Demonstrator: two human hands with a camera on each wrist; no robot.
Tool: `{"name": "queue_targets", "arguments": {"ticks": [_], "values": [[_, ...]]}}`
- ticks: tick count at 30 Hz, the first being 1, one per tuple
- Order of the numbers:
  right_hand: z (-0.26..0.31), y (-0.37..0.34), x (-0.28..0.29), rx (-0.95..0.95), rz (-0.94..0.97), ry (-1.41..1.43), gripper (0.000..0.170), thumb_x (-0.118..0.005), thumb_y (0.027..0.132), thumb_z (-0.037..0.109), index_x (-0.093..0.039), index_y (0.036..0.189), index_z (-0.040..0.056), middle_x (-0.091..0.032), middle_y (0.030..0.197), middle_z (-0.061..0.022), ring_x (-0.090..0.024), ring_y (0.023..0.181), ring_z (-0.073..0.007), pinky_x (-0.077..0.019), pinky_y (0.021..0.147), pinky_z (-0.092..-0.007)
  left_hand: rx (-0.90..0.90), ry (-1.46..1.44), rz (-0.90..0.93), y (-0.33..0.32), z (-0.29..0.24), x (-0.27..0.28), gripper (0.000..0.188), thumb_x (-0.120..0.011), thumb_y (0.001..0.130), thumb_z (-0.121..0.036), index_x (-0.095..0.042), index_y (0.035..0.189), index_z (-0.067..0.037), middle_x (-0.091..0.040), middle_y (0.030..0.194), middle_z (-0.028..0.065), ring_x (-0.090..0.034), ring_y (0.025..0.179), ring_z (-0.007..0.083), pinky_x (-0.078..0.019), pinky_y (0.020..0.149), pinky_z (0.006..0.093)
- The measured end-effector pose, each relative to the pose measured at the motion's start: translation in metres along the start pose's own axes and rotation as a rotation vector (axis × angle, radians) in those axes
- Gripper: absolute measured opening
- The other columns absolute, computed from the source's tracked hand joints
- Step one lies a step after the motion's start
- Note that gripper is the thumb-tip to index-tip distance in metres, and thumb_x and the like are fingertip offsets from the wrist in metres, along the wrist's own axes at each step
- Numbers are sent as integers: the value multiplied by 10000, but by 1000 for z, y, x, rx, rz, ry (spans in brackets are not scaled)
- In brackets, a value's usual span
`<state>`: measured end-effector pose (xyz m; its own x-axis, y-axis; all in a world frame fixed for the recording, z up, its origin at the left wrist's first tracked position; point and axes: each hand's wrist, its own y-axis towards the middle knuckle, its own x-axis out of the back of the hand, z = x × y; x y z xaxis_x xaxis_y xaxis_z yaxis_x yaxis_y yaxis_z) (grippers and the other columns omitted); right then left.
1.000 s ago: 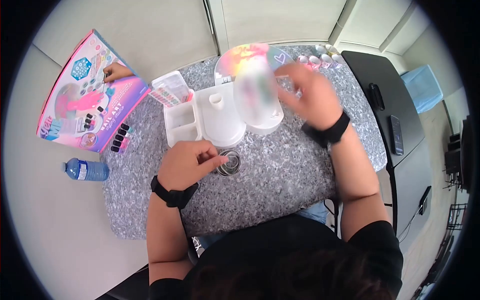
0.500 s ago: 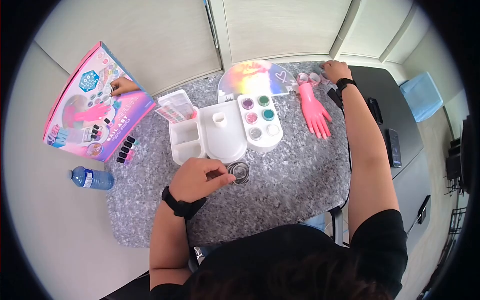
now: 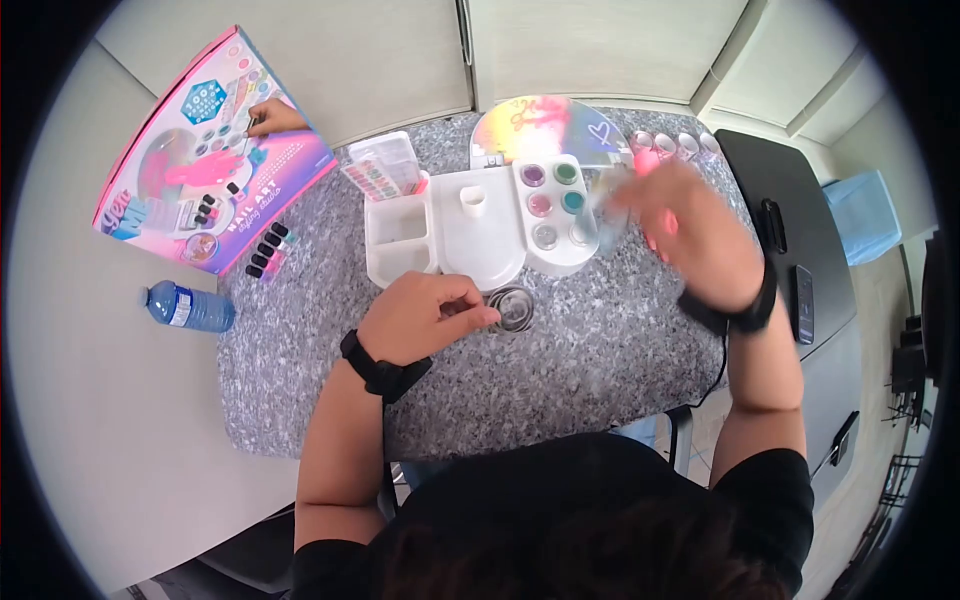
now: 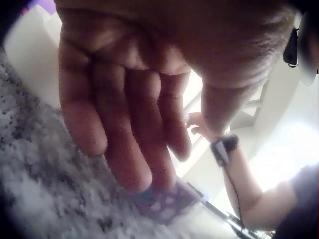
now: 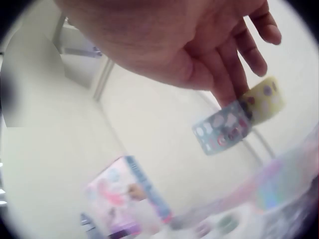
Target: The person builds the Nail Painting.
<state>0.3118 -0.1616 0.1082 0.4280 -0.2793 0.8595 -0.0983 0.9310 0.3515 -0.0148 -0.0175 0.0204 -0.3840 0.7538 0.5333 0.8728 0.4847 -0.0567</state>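
Observation:
Blurred in the head view, my right hand (image 3: pixel 700 235) is raised over the pink toy hand (image 3: pixel 650 165), beside the white tray's paint pots (image 3: pixel 556 202). Its fingers hold two small patterned rolls, a light blue one (image 5: pixel 223 128) with pale spots and a yellow one (image 5: pixel 266 99). My left hand (image 3: pixel 420 315) rests low over the granite-look tabletop, fingers loosely bent. Its thumb is right at the edge of a nested coil of rolled bands (image 3: pixel 514 310). In the left wrist view a purple spotted roll (image 4: pixel 167 206) shows just past the fingertips.
The white tray (image 3: pixel 475 260) has side compartments and a holographic back panel (image 3: pixel 548 130). On the left stand a nail art box (image 3: pixel 215 160), several small polish bottles (image 3: pixel 270 252) and a water bottle (image 3: pixel 190 306). More small rolls (image 3: pixel 688 145) stand at the back right.
My right hand went from beside the tray to the back right corner, then came back toward the tray with the two patterned rolls. My left hand has stayed by the coil.

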Motion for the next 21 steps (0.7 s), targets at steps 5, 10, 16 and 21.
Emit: {"name": "queue_targets", "arguments": {"ticks": [5, 10, 16, 21], "values": [[51, -55, -48, -46, 219, -55, 163, -682, 968, 104, -788, 1057, 17, -760, 1088, -141, -667, 1088, -367, -532, 1018, -479, 2, -10, -11, -1, -1, -2, 326, -830, 1003, -355, -771, 920, -45, -717, 717, 65, -685, 657, 180, -510, 636, 336], [51, -76, -68, -121, 111, -241, 226, -790, 938, 202, -751, 1082, 33, -728, 1136, -120, -666, 1088, -363, -538, 1000, -480, -62, 3, -60, 1, -8, -5, 215, -813, 1024, -231, -783, 1051, -20, -781, 890, 45, -694, 746, 92, -542, 697, 278], [59, -76, -72, -82, 124, -202, 263, -813, 928, 239, -710, 1099, 68, -707, 1114, -108, -694, 1067, -336, -579, 892, -478, -11, -100, -38, 1, -9, -12, 177, -778, 1037, -147, -768, 1149, -10, -823, 1163, 89, -776, 869, 120, -596, 782, 288], [53, -57, -86, -138, 200, -181, 197, -761, 962, 184, -658, 1102, 93, -704, 1049, -102, -735, 974, -337, -594, 743, -482, -96, -52, -7, 3, 0, -14, 270, -832, 998, -302, -783, 1152, -85, -805, 1030, 81, -776, 818, 194, -577, 716, 336]]}}
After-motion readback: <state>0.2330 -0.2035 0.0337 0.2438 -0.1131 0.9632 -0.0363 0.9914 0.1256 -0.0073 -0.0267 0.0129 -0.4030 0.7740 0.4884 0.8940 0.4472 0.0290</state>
